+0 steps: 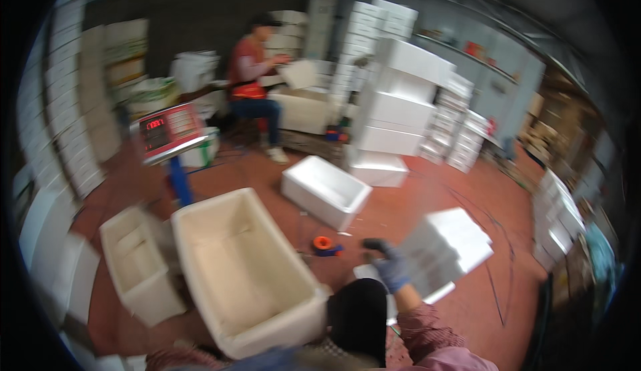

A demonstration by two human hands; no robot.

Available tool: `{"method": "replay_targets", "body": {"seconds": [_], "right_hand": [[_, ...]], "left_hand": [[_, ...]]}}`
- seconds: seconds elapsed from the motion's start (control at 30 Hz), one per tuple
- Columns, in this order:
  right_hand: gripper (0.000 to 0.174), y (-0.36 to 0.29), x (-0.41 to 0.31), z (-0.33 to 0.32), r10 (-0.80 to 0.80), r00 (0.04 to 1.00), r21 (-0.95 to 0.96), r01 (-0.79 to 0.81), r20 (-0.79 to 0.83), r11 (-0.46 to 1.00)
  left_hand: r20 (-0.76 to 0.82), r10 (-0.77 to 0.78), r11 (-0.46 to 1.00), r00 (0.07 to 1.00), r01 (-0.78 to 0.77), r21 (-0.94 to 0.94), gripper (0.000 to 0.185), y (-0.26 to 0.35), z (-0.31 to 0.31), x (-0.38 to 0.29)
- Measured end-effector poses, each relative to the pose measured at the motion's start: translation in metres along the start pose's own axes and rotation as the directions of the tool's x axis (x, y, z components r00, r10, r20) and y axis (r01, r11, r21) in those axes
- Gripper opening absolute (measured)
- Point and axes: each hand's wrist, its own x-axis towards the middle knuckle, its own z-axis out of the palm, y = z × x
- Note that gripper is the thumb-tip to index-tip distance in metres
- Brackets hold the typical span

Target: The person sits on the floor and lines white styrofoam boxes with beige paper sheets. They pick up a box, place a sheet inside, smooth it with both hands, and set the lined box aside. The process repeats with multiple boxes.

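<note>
My right hand (388, 266), in a grey-blue work glove, is raised beside my dark-clad knee, its fingers apart and nothing seen between them. Just right of it stand white foam box lids or panels (445, 246) in a stack. My left hand is not visible; only a checked sleeve (183, 358) shows at the bottom edge. Before me a large cream foam box (245, 271), open at the top, tilts with its inside bare. On the floor past my right hand lies a tape dispenser (326, 246) with an orange core.
Another cream foam box (135, 256) stands at the left, near a weighing scale's display (170, 128) on a blue post. A white foam box (325, 191) lies ahead, by tall stacked white boxes (395, 101). A seated person (253, 75) handles a box farther back. Cables cross the red floor.
</note>
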Motion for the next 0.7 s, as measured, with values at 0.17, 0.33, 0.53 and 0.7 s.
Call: {"method": "replay_targets", "body": {"seconds": [0.17,0.33,0.53,0.7], "right_hand": [[0.034,0.032,-0.034,0.042,-0.014,0.953,-0.166,0.068,0.304,0.984],[0.028,0.029,-0.028,0.056,0.286,0.621,-0.504,0.205,0.730,0.839],[0.037,0.020,-0.019,0.052,0.222,0.626,-0.429,0.201,0.748,0.880],[0.034,0.023,-0.018,0.063,0.290,0.589,-0.505,0.238,0.754,0.829]], "left_hand": [[-0.052,-0.047,0.985,0.998,0.055,0.161,0.068,-0.031,-0.016,-0.006],[-0.175,-0.033,0.923,0.984,0.097,0.373,0.054,-0.034,-0.033,-0.025],[-0.666,-0.118,0.817,0.737,0.453,0.356,0.022,-0.042,-0.036,-0.091],[-0.609,-0.167,0.649,0.776,0.551,0.524,0.025,-0.088,-0.026,-0.104]]}}
